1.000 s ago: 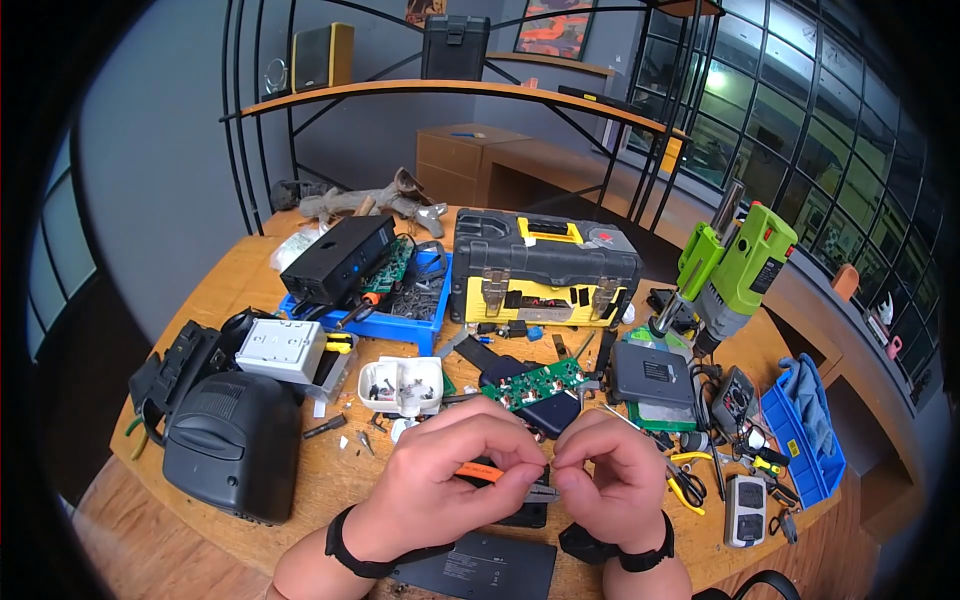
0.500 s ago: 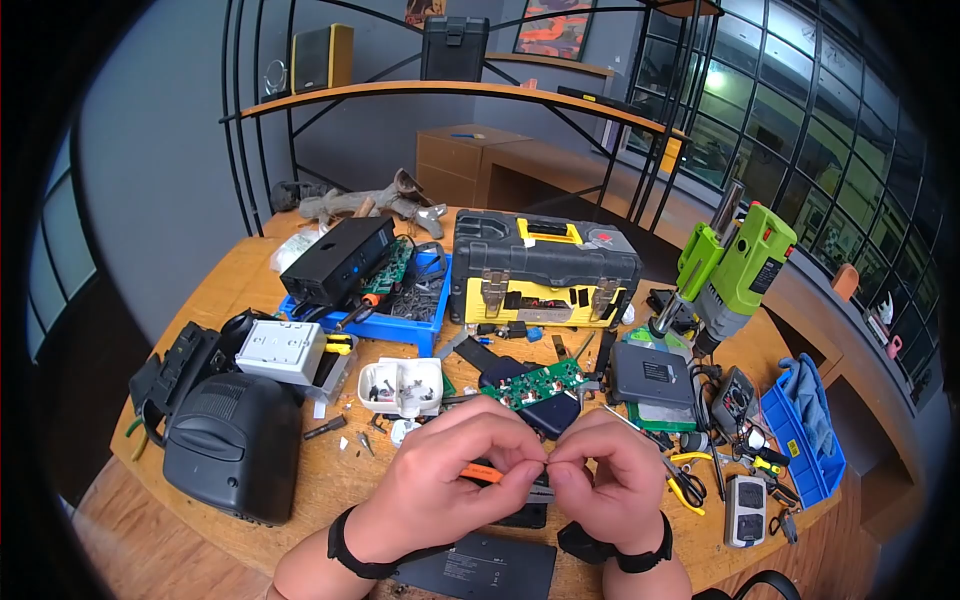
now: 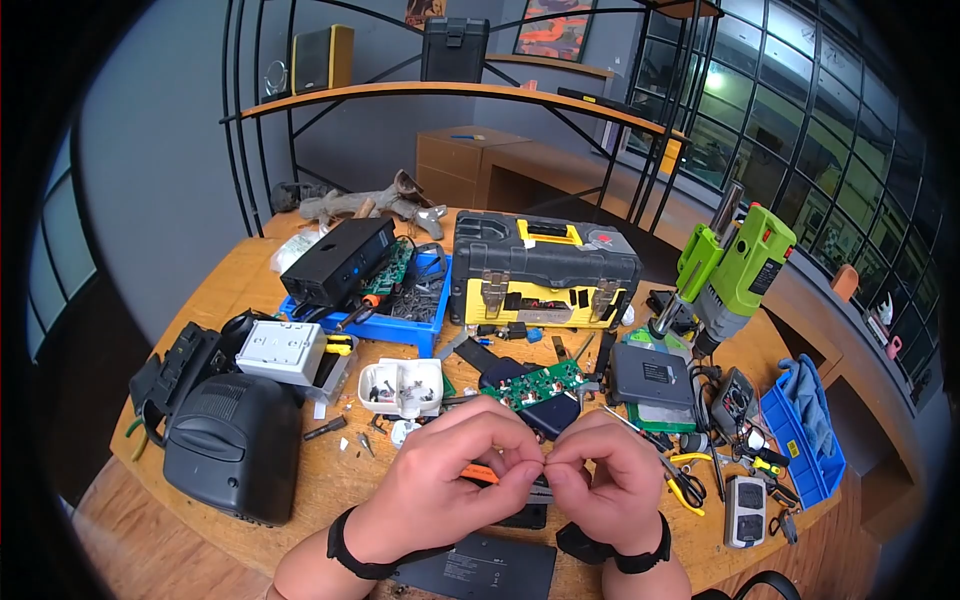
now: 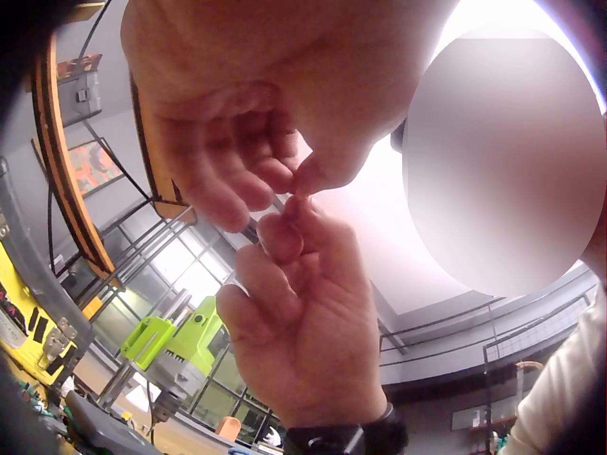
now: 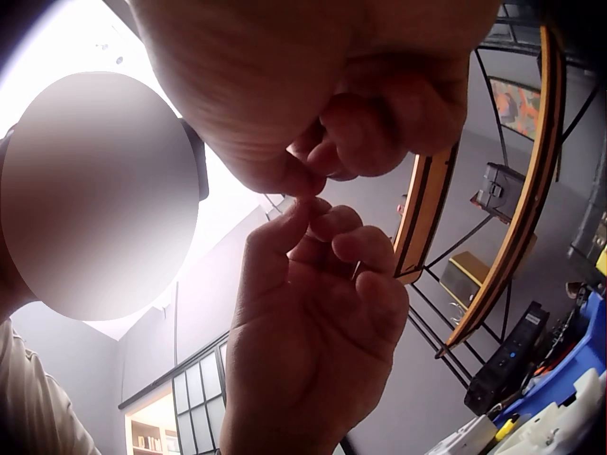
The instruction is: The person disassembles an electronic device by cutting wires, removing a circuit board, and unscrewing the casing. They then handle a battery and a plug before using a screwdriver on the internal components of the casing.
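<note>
In the head view my left hand (image 3: 440, 475) and my right hand (image 3: 610, 480) meet at the front of the table. Thumb and forefinger of each pinch at the same spot, tips together. Whatever tiny piece sits there is almost wholly covered by the fingertips; I cannot tell its kind. The left wrist view has the right hand (image 4: 303, 313) below, its fingertips against the left hand's. Under the hands lie pliers with an orange handle (image 3: 482, 473), partly covered by the left fingers. A black flat panel (image 3: 475, 568) with printed text lies between the wrists.
A green circuit board (image 3: 540, 385) lies just beyond the hands. A white parts tray (image 3: 400, 387) stands to the left, yellow-handled scissors (image 3: 688, 488) to the right. Farther back are a black-and-yellow toolbox (image 3: 545, 265), a green drill (image 3: 745, 275) and a blue bin (image 3: 400, 335).
One second ago a small gap showed between the two hands' fingertips above the pliers. Since then the fingertips have come together; the last half second shows hardly any movement.
</note>
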{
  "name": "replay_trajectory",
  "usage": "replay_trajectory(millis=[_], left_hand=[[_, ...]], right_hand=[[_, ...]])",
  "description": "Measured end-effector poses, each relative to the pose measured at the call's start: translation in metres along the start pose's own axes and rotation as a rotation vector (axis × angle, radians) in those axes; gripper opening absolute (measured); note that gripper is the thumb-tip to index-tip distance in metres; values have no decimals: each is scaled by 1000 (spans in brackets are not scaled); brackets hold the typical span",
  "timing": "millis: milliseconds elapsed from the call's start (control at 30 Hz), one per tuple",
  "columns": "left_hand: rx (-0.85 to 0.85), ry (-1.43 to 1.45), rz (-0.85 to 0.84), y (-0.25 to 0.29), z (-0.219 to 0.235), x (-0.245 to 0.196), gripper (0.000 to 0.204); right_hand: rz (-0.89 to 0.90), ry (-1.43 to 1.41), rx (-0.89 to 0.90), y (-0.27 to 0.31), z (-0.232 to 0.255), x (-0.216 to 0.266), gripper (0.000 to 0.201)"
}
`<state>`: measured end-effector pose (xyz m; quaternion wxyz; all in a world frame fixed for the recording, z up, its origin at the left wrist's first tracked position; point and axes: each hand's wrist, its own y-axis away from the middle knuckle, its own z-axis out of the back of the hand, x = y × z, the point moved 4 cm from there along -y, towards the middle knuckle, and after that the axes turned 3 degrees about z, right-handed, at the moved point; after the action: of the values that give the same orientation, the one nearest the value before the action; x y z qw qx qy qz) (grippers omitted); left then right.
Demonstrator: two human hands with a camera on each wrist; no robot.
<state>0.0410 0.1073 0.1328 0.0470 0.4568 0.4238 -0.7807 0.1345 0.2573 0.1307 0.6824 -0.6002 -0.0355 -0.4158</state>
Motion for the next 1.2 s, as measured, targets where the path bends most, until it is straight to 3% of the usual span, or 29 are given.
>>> replay_trajectory(millis=[233,733,1133,1200], left_hand=[[-20,-10,60,0,-1,-2,13],[-4,45,-90,3,0,2,23],[-21,71,-38,2,1,0,21],[-73,99,33,2,0,-1,13]], right_hand=[[-18,-45,-5,2,0,-1,17],[-10,-64,25,-1,0,0,15],[-14,-81,-5,2,-1,-2,18],[-17,-65,20,1,-1,0,18]])
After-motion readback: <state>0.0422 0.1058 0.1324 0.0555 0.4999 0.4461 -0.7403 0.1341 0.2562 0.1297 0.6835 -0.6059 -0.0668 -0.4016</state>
